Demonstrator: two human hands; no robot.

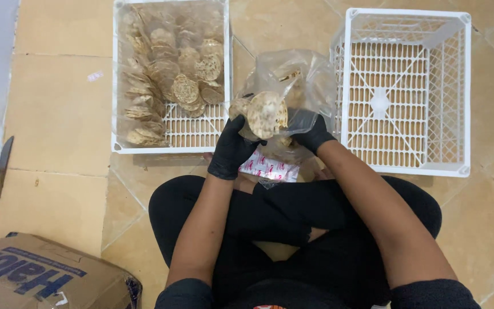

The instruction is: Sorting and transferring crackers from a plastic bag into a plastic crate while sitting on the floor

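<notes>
Crackers, round, flat and speckled, are the work in hand: the left hand (232, 147), in a black glove, is closed on a small stack of crackers (263, 113) held on edge at the mouth of a clear plastic bag (293, 74). The right hand (311, 133), also gloved black, pinches the bag's near edge just to the right of the stack and keeps the mouth spread; a few crackers already show through the film beyond the fingers. By my reading the step is loading the bag, with the stack at the opening but not let go. Left of the left-hand grip and farther out stands a white plastic crate (170, 134) lined with clear film and heaped with loose crackers (167, 74). Right of the right-hand grip stands an empty white crate (407, 91), its lattice bottom bare. Just below both hands, near the lap, lies a flat packet printed pink and white (269, 167). Far to the left on the tiled floor (58, 86) a knife (0, 169) lies by the wall, and a cardboard box (41, 274) sits at the near left. The next move, as I judge it, calls for a mouth held wide and a stack kept square so brittle edges do not catch the film.
</notes>
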